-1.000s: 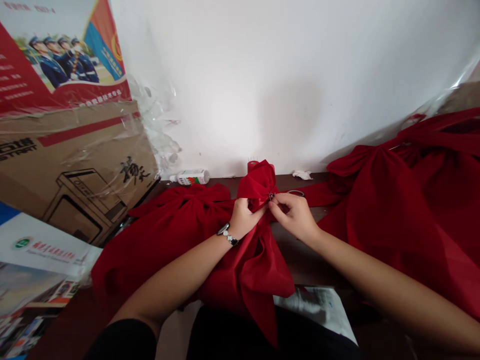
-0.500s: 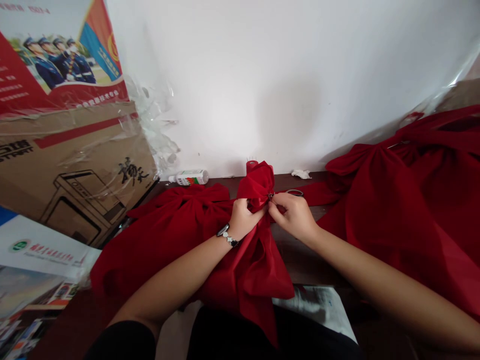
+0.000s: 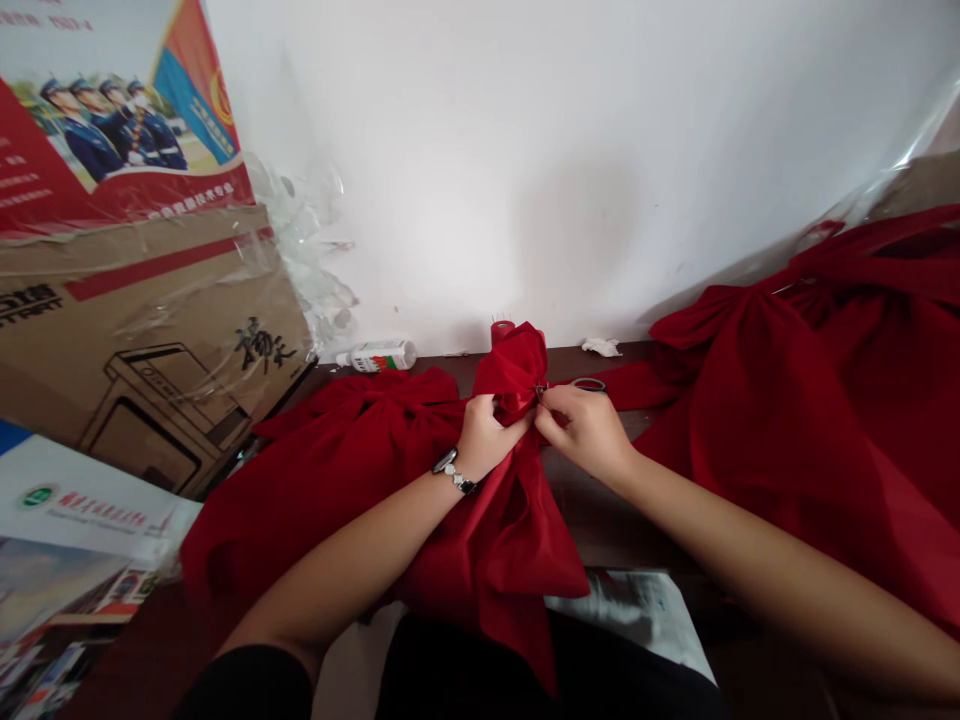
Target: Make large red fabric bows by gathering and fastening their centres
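A red fabric bow (image 3: pixel 517 365) stands gathered in the middle of the table, its long tails (image 3: pixel 517 540) hanging down over its front edge. My left hand (image 3: pixel 486 436) is wrapped around the gathered cloth below the upper loop, fingers partly hidden by it. Against the right side of the gather, my right hand (image 3: pixel 581 425) pinches a small metal pin (image 3: pixel 540 389); its exact kind is hard to make out. Just behind the bow stands a red thread spool (image 3: pixel 501 330) with several needles stuck upright. A scissors handle (image 3: pixel 588 384) shows beyond my right hand.
More gathered red cloth lies left (image 3: pixel 330 470) and a large red bow (image 3: pixel 810 400) right. By the white wall are a white bottle (image 3: pixel 382 356) and crumpled tissue (image 3: pixel 602 347). A cardboard box (image 3: pixel 165 340) stands left, with a printed bag (image 3: pixel 82 500) before it.
Both hands stay at the bow in nearly the same pose. The view has shifted very slightly; nothing else has visibly moved.
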{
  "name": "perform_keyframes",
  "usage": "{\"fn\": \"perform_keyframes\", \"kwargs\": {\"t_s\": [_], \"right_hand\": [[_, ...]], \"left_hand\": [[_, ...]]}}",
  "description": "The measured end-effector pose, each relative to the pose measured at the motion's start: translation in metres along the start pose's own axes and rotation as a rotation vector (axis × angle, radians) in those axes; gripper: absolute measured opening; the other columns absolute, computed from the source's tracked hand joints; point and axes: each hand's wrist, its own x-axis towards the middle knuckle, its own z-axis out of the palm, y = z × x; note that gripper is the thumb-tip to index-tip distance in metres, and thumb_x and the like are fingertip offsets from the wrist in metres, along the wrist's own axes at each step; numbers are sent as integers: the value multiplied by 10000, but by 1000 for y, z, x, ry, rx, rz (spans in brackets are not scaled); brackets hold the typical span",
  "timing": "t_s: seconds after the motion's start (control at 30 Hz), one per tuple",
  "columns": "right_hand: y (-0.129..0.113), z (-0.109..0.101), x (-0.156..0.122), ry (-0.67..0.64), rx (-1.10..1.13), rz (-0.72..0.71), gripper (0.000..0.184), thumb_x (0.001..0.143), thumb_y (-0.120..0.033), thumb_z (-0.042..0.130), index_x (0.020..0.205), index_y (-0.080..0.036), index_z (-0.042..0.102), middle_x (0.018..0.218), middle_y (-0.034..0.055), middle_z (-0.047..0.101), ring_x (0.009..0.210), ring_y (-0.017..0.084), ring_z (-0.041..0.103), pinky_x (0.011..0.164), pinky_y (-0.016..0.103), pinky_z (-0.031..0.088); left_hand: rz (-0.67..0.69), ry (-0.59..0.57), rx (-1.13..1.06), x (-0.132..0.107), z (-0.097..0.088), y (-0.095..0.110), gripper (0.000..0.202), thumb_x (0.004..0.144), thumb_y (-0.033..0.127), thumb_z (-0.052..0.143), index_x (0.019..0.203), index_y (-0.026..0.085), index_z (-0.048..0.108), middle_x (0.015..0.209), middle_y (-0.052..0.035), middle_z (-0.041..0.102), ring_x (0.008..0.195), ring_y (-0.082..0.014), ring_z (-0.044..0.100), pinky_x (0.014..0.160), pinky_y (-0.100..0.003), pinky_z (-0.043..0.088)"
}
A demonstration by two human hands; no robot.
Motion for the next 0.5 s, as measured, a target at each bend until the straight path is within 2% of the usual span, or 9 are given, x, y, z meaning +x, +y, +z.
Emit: {"fn": "perform_keyframes", "kwargs": {"t_s": [0.23,0.5], "right_hand": [[-1,2,-3,13,-120,-14,256,822,-184,444,568,-174,424,561,-2,467,523,107,423,522,225,269],[-3,3,-5,45,-185,-46,270,843,-202,440,576,-171,436,554,-3,473,499,103,404,508,234,247]], "left_hand": [[-16,11,20,-1,1,2,286,638,208,717,852,151,535,835,-77,680,768,-183,657,696,-272,517],[4,18,8,-3,1,2,259,660,218,680,850,153,518,828,-87,672,769,-189,652,698,-290,519]]}}
